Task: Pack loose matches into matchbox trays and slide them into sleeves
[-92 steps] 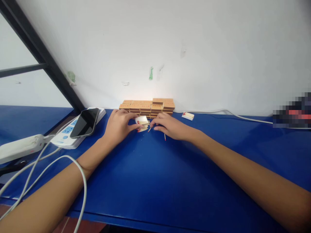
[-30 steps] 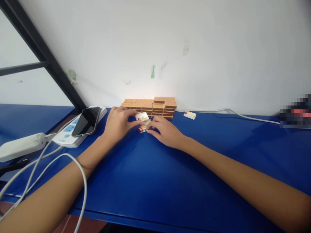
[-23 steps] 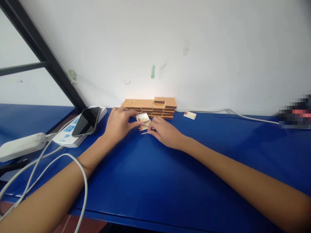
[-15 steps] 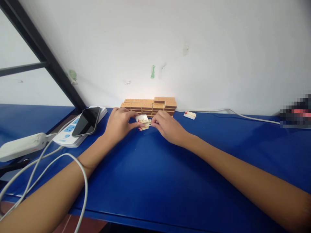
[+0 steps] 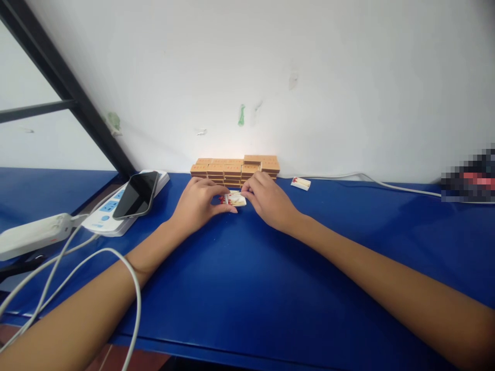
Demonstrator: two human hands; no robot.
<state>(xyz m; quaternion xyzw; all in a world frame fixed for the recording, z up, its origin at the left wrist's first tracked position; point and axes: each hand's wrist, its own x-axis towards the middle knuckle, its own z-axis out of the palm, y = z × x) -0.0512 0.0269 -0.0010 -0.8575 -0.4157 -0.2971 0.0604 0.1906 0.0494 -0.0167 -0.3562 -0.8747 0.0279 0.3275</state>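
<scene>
Between the thumb and fingers of my left hand (image 5: 199, 200) is a small white matchbox tray (image 5: 240, 201) with red-headed matches (image 5: 228, 199) in it. Some match heads stick out at the tray's left end, near my left fingertips. My right hand (image 5: 266, 200) is closed in a pinch at the tray's right end, on what looks like the pale end of a match. Its fingers partly hide that match. Just behind both hands, stacked matchboxes (image 5: 233, 169) with orange tops stand against the wall.
A second white tray with matches (image 5: 300, 183) lies to the right of the stack. On the left, a phone (image 5: 136, 195) rests on a white power strip (image 5: 113, 228), and a white cable (image 5: 136, 304) loops over my left forearm. Another cable (image 5: 359, 176) runs along the wall.
The tray has come down from a tilt to lie flatter, with the loose bundle of matches now in it. My right hand has stayed close at its right side.
</scene>
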